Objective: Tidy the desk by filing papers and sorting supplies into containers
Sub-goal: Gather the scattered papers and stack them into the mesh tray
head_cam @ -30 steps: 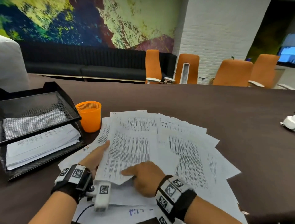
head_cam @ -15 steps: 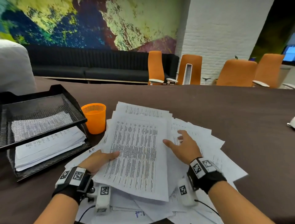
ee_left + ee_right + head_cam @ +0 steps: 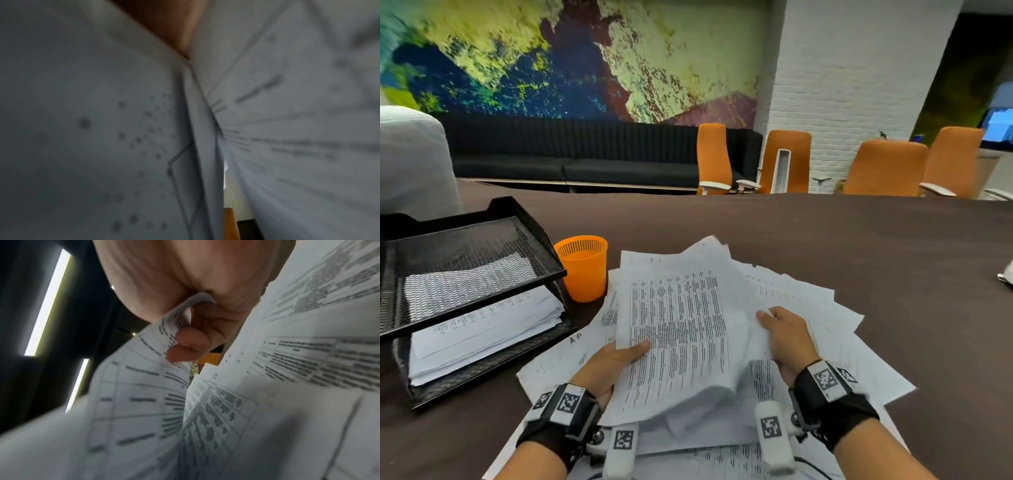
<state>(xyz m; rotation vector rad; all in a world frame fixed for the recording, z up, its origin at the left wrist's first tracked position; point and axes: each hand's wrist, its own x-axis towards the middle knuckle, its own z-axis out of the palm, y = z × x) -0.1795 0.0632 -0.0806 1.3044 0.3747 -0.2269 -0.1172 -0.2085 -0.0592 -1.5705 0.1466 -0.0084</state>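
Nearest the camera, loose printed sheets (image 3: pixel 835 346) are lying fanned across the near edge of the dark brown table (image 3: pixel 859 246), some overhanging toward the person. Both forearms are reaching forward over them, wrists strapped with black bands bearing square coded markers. The left hand (image 3: pixel 609 363) is gripping the left edge of a lifted sheaf of papers (image 3: pixel 681 329), thumb lying on top and fingers hidden beneath. The right hand (image 3: pixel 787 339) is holding the sheaf's right edge; the right wrist view shows its fingers (image 3: pixel 189 345) curling round a bent paper edge. The sheaf is bowing upward, clear of the pile. Its print is in table grids, too blurred to read; a handwritten mark on a sheet beside the left hand looks like "A0".

To the left, a black mesh two-tier tray (image 3: pixel 482 240) is holding stacked paper in its lower tier. Just beside it an orange mesh cup (image 3: pixel 583 270) is standing upright. Beyond, open tabletop is stretching to orange chairs (image 3: pixel 887 168).
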